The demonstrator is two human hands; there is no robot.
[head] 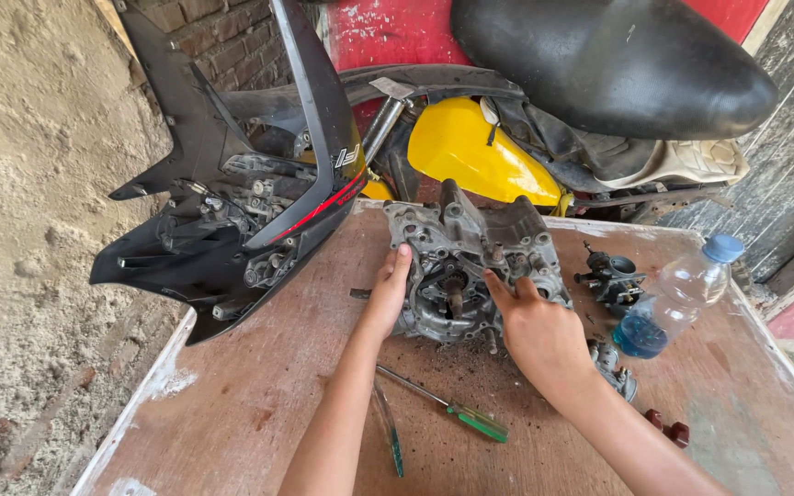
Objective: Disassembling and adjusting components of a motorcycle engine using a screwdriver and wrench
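Both hands rest on a grimy engine case near the desk's far edge: the left hand lies flat against its left side, fingers extended, holding nothing; the right hand spreads over its front, fingers loose. Two green-handled screwdrivers lie between the forearms.

The only package is a clear plastic bottle lying tilted on the bench at about 3 o'clock in the view. It has a light blue cap pointing to 1 o'clock and some blue liquid collected in its lower end. No label is visible on it. On the black fairing panel at 10 o'clock there is a small white marking beside a red stripe. No signs or screens are visible.
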